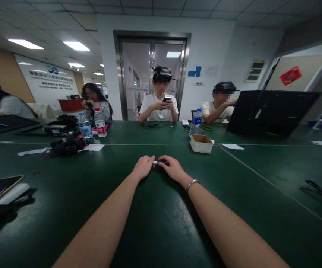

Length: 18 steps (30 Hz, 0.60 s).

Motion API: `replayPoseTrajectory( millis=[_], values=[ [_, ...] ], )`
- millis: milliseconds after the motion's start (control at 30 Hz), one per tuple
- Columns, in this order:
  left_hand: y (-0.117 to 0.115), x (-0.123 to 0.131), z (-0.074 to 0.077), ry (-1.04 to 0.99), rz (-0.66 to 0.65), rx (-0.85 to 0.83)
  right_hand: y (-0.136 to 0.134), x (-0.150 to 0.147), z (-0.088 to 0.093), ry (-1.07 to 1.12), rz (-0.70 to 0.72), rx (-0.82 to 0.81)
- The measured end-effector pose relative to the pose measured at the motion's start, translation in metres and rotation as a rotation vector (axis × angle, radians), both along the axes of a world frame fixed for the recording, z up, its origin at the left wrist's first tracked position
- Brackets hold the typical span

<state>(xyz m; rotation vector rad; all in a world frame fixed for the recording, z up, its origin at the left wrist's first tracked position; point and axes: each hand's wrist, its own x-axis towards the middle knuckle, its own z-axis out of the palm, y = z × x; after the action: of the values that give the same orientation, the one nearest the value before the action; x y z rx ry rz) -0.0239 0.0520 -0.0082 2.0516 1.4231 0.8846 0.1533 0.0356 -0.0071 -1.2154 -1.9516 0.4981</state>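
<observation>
Both my arms reach out over the dark green table. My left hand and my right hand meet at the table's middle, fingers curled. Between their fingertips they pinch a small object with a silvery end and a dark part; it is too small to name. A thin bracelet circles my right wrist.
A small open cardboard box stands just beyond my hands. Water bottles, a heap of black parts, paper slips and a phone lie around. A black laptop stands at right. Several people sit across and at left.
</observation>
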Motion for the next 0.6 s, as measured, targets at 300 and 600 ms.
replayPoseTrajectory(
  millis=[300,600],
  values=[
    [-0.0031,0.0004,0.0016,0.024,-0.009,-0.002,0.0021,0.0013,-0.0035,0.009,0.004,0.002],
    [-0.0018,0.0002,0.0021,0.131,-0.053,0.057,-0.0009,-0.0004,-0.0001,-0.004,0.007,0.002]
  ],
)
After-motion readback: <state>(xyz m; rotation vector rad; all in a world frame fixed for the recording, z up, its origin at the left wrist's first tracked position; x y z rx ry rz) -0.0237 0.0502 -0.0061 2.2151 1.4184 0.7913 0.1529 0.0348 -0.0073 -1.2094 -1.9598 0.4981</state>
